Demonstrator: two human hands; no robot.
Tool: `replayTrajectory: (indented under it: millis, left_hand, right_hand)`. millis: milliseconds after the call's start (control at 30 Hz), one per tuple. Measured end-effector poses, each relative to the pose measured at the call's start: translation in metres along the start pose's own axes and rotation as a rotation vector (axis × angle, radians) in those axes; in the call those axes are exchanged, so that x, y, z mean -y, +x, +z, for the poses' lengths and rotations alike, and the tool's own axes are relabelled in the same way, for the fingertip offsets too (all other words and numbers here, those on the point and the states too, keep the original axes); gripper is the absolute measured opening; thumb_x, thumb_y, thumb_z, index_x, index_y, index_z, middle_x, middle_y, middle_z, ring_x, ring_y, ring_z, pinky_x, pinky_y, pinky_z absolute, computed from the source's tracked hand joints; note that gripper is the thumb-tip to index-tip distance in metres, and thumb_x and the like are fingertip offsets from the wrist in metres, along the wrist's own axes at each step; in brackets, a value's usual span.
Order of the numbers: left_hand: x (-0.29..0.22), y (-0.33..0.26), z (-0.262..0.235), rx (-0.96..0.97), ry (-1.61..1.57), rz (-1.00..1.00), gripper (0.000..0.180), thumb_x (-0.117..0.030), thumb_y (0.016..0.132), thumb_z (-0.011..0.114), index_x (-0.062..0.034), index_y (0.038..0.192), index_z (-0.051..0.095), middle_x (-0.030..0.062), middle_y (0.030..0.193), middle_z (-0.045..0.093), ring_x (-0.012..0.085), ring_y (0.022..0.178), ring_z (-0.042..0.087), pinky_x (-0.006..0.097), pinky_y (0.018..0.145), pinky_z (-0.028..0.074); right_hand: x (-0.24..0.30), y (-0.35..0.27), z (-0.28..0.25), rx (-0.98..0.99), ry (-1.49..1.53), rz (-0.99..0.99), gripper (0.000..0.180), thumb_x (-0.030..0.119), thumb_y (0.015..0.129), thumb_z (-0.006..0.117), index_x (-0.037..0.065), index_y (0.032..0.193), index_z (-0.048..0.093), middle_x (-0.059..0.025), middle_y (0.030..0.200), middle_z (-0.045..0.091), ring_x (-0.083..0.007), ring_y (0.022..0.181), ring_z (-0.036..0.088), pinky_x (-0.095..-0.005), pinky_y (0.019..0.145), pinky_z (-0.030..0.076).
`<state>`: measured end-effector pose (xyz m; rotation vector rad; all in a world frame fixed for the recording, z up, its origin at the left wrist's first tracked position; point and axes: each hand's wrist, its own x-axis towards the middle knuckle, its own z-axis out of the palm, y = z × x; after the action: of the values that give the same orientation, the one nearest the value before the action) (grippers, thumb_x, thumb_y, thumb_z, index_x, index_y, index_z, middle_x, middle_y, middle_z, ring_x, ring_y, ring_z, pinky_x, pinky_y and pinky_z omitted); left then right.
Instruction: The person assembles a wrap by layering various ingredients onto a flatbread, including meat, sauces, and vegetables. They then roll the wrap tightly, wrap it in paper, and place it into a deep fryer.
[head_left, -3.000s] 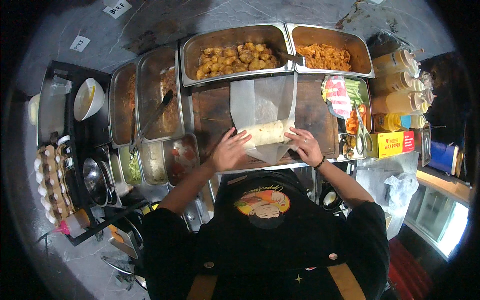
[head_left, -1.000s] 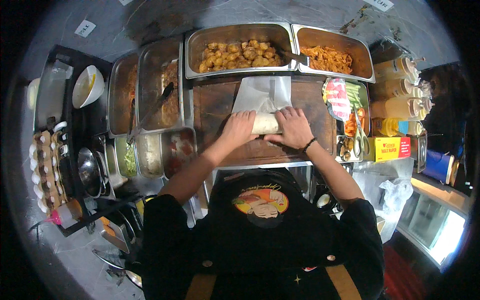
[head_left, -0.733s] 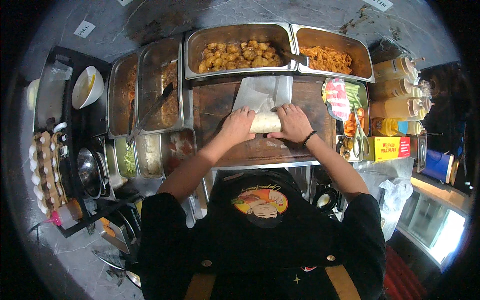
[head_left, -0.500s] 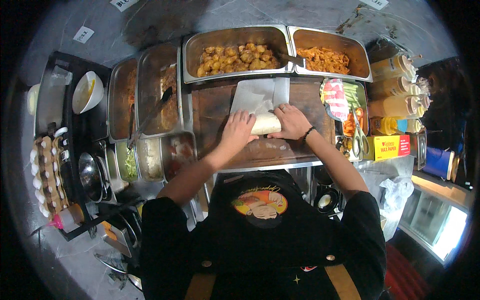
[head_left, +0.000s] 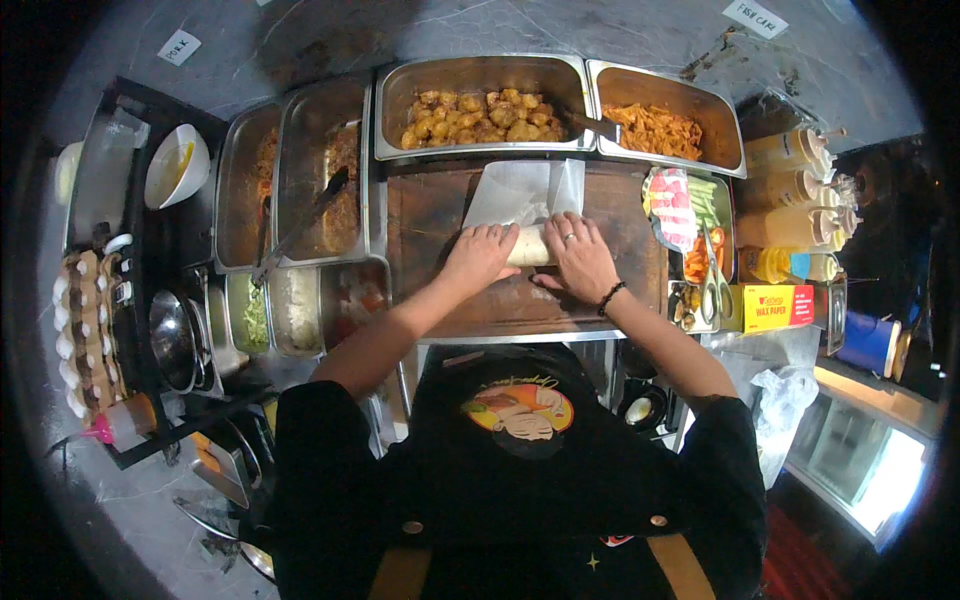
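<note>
A pale rolled wrap lies crosswise on the wooden cutting board, at the near end of a sheet of white wax paper. My left hand is closed over the roll's left end. Over its right end, my right hand curls with the fingers on top and the thumb on the near side. The filling is hidden inside. A bracelet of dark beads circles my right wrist.
Behind the board stand steel pans of browned chunks and orange strips. More pans line the left. At right are a vegetable tray, scissors, sauce bottles and a yellow-red wax paper box.
My right hand has shifted farther over the top of the wrap, its fingers now pointing away. My left hand still holds the left end. The whole view has shifted slightly.
</note>
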<state>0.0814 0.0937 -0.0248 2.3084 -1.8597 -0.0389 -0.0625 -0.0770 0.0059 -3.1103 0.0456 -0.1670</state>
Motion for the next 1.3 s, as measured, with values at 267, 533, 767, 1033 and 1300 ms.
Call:
replayTrajectory:
  millis: [267, 533, 767, 1033, 1300]
  left_hand:
    - [0.006, 0.008, -0.007, 0.079, -0.092, 0.018, 0.064, -0.036, 0.069, 0.079, -0.0038, 0.117, 0.053, 0.0128, 0.093, 0.063, 0.0297, 0.088, 0.063, 0.040, 0.077, 0.050]
    - [-0.012, 0.005, -0.020, 0.068, -0.052, -0.062, 0.066, -0.035, 0.067, 0.080, -0.0022, 0.118, 0.052, 0.0119, 0.099, 0.061, 0.0294, 0.095, 0.060, 0.042, 0.086, 0.046]
    - [-0.012, 0.001, -0.009, 0.101, -0.007, -0.112, 0.074, -0.042, 0.065, 0.081, -0.0014, 0.120, 0.050, 0.0104, 0.099, 0.060, 0.0265, 0.093, 0.060, 0.037, 0.081, 0.048]
    - [0.011, 0.012, -0.012, 0.179, -0.075, 0.046, 0.064, -0.030, 0.065, 0.081, -0.0020, 0.113, 0.051, 0.0134, 0.093, 0.061, 0.0307, 0.087, 0.063, 0.042, 0.075, 0.052]
    - [0.031, 0.026, -0.018, 0.304, -0.252, 0.034, 0.058, -0.014, 0.062, 0.075, -0.0033, 0.113, 0.050, 0.0173, 0.097, 0.063, 0.0378, 0.089, 0.064, 0.047, 0.076, 0.053]
  right_hand:
    - [-0.006, 0.002, 0.015, 0.143, 0.183, 0.112, 0.069, 0.048, 0.070, 0.075, -0.001, 0.114, 0.053, -0.0161, 0.105, 0.060, -0.0309, 0.101, 0.058, -0.0399, 0.086, 0.048]
    - [-0.027, 0.014, 0.017, 0.203, 0.310, -0.025, 0.061, 0.044, 0.066, 0.077, 0.002, 0.105, 0.057, -0.0168, 0.094, 0.063, -0.0336, 0.092, 0.061, -0.0410, 0.081, 0.052]
    - [-0.031, 0.025, 0.011, 0.312, 0.339, 0.011, 0.065, 0.050, 0.068, 0.075, 0.002, 0.108, 0.057, -0.0174, 0.098, 0.063, -0.0330, 0.096, 0.061, -0.0425, 0.084, 0.050]
    - [0.002, 0.015, 0.005, 0.081, 0.116, 0.027, 0.067, 0.050, 0.070, 0.075, 0.003, 0.113, 0.054, -0.0137, 0.104, 0.061, -0.0294, 0.101, 0.057, -0.0402, 0.087, 0.046]
    - [-0.013, 0.025, 0.017, 0.154, 0.234, 0.097, 0.063, 0.050, 0.067, 0.076, 0.005, 0.105, 0.055, -0.0167, 0.090, 0.064, -0.0334, 0.087, 0.064, -0.0430, 0.077, 0.051]
